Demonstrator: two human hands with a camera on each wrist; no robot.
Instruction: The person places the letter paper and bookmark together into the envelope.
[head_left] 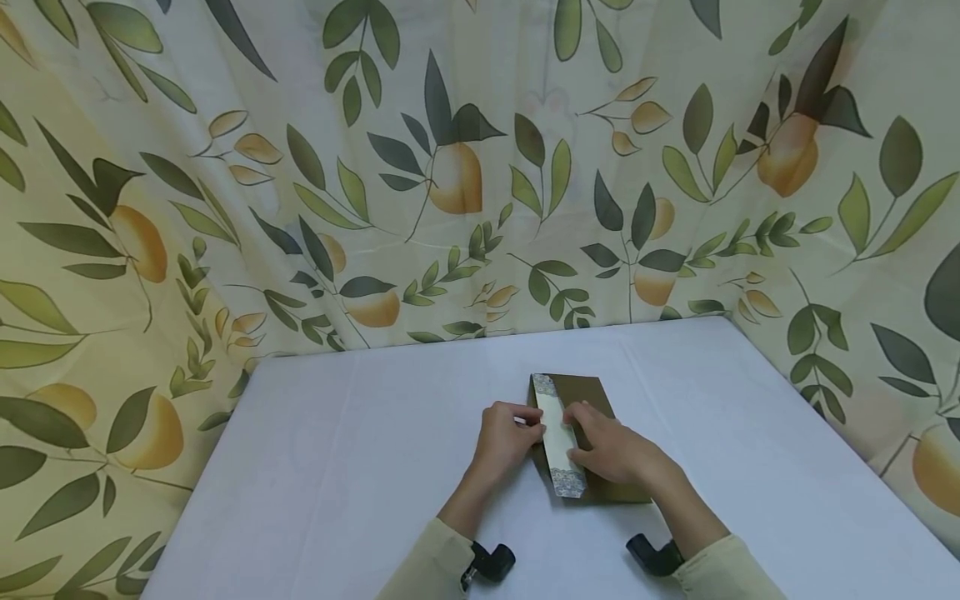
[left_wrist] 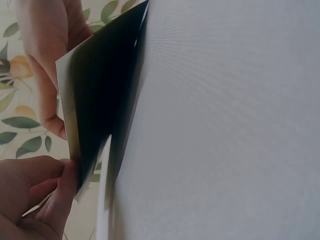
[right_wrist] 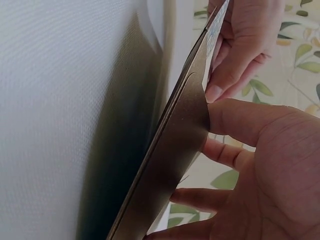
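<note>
A brown folded card [head_left: 592, 400] lies tilted, with a pale paper strip [head_left: 557, 429] along its left side; the strip's ends are patterned. My left hand [head_left: 504, 435] pinches the card's left edge between thumb and fingertips. In the left wrist view that hand [left_wrist: 37, 192] holds the lower corner, beside the dark underside. From the right, my right hand [head_left: 611, 442] rests its thumb and fingertips on the strip and card. The right wrist view shows this hand [right_wrist: 280, 155] with fingers spread along the card's upper side, and layered brown edges facing the camera.
A white tabletop [head_left: 360, 467] surrounds the card. Behind and beside it hangs a curtain [head_left: 450, 275] printed with leaves and fruit. Black wrist cameras [head_left: 495, 563] sit at both sleeve cuffs, close over the table.
</note>
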